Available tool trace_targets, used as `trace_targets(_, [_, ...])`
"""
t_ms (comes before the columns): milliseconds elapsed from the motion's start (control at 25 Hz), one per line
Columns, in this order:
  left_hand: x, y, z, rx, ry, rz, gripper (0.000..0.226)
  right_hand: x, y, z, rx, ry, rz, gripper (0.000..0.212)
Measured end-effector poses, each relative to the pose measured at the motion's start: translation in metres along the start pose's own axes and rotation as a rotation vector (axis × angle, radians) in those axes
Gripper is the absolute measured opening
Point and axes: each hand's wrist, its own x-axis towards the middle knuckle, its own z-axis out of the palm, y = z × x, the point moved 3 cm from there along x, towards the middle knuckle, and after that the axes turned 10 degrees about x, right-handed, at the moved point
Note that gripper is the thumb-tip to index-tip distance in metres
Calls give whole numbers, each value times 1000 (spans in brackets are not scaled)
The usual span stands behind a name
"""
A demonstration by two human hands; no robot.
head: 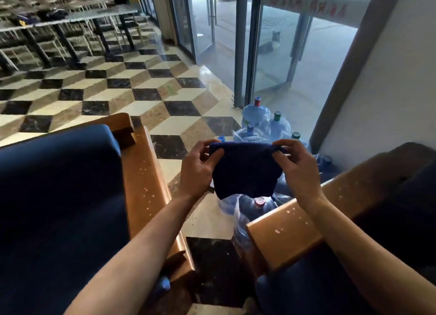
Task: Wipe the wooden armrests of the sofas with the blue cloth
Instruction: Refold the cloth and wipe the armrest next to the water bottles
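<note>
A dark blue cloth (245, 170) hangs in the air between two sofas. My left hand (198, 168) pinches its upper left corner and my right hand (297, 168) pinches its upper right corner, stretching the top edge flat. Below left runs the wooden armrest (146, 177) of the left sofa, speckled with white spots. The wooden armrest (290, 229) of the right sofa lies below my right forearm, also spotted white. Neither hand touches an armrest.
Blue seat cushions (59, 208) fill the left sofa. Several large water bottles (257, 118) in plastic wrap stand on the chequered floor (141, 95) between the sofas and the glass doors (271, 55). A cat (271, 43) sits outside. Tables and chairs (59, 36) stand far left.
</note>
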Motion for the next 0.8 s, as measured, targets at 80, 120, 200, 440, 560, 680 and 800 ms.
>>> trace_targets(80, [25,6,24,1,1,23,22,23,7,-17,-11,39,16,32])
trace_targets(120, [38,10,38,-1,-8,38,22,33,10,-27,-12,63,24,30])
trace_targets(200, [61,13,66,-12,-58,62,24,48,18,-48,-7,132,48,29])
trace_targets(440, [110,30,157,-58,-294,168,31,52,40,-110,-35,413,118,16])
trace_targets(560, [126,31,195,-108,-429,189,30,44,46,-127,-85,547,155,14])
trace_targets(680, [142,29,215,-151,-539,240,31,38,50,-126,-101,665,154,13])
trace_targets(800, [153,25,231,-185,-645,256,31,31,54,-121,-124,738,159,14])
